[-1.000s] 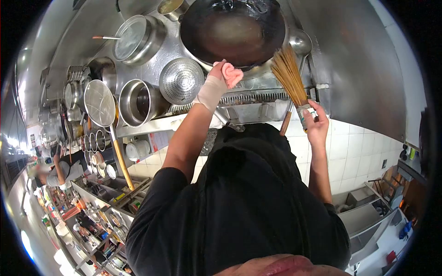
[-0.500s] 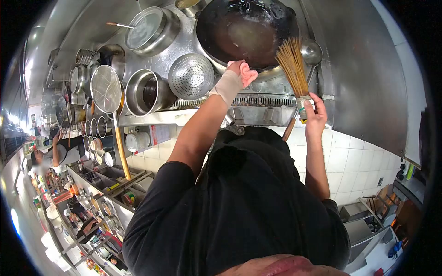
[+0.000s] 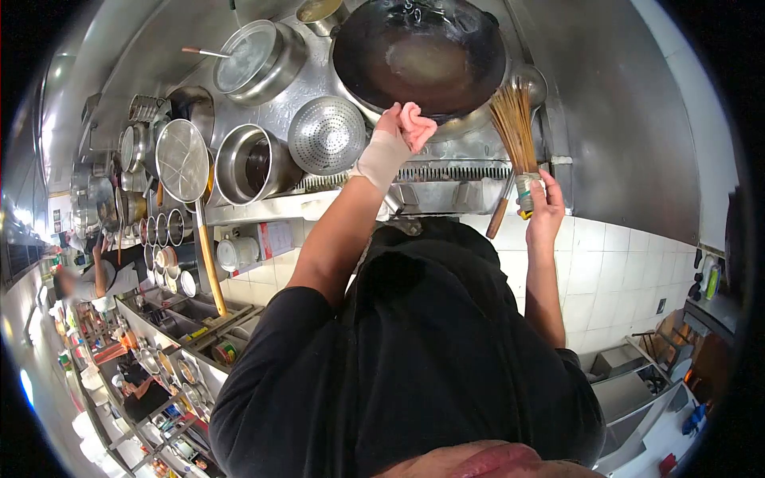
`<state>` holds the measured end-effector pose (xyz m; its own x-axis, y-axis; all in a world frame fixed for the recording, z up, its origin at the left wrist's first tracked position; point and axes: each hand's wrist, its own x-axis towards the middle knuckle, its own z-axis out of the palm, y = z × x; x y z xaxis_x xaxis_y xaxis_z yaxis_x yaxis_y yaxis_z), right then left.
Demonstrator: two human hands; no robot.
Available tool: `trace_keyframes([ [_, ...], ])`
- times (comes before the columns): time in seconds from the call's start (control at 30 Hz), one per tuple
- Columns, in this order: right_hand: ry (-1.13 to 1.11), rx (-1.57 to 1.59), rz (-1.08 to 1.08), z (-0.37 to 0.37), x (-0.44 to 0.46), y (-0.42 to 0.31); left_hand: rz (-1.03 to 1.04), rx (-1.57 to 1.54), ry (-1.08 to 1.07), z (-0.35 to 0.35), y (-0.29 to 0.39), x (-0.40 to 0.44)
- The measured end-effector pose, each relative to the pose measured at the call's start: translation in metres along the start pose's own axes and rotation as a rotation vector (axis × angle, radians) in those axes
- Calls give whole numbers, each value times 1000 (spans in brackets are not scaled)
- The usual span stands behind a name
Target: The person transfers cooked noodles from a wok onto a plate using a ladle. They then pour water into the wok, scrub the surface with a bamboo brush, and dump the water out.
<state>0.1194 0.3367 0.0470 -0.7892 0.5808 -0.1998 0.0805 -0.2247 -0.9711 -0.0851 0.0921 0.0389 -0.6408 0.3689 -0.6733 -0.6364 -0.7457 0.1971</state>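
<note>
At the near rim of a large dark wok (image 3: 418, 64), my left hand (image 3: 392, 123) is closed on a folded pink cloth (image 3: 417, 127); a beige wrap covers that wrist. My right hand (image 3: 545, 205) grips the wrapped handle of a bamboo brush (image 3: 515, 131), whose bristles point up, to the right of the wok. Under the brush lies a ladle (image 3: 527, 86), its wooden handle reaching past the stove's front edge. A little wet shine shows inside the wok near its far side.
Left of the wok are a perforated strainer (image 3: 327, 135), a steel pot (image 3: 253, 166), a lidded-looking round pot (image 3: 259, 64) and a small pot (image 3: 322, 14). A mesh skimmer (image 3: 182, 161) hangs farther left. Another person (image 3: 88, 280) stands at the far left.
The camera view has shifted slightly back and forth. The brush stands more upright, tilted less to the left than one second ago. Both hands keep their holds.
</note>
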Motion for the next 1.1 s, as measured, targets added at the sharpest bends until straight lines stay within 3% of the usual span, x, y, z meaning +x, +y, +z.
trace_keyframes([
  [0.03, 12, 3, -6, -2, -2, 0, -39, -47, -145, -10, 4, -1],
  [0.23, 26, 1, 37, -7, -8, -3, -42, -55, -98, -9, 5, 1],
  [0.33, 3, 11, 31, -4, -7, -2, 42, 116, -100, -13, 0, 14],
  [0.37, -6, 15, 1, -5, -3, 7, -23, 6, -175, -17, -1, 23],
  [0.5, -51, 3, -105, 0, 5, 19, -1, 128, 1, -12, -6, 41],
  [0.7, -31, 19, -53, 7, -2, 5, -39, 140, -24, -20, -10, 75],
  [0.9, 20, 3, -12, 3, -9, 4, 163, 273, 206, 0, -18, 60],
  [1.1, 39, 20, -27, -13, -27, 4, 289, 276, 131, -12, -15, 37],
])
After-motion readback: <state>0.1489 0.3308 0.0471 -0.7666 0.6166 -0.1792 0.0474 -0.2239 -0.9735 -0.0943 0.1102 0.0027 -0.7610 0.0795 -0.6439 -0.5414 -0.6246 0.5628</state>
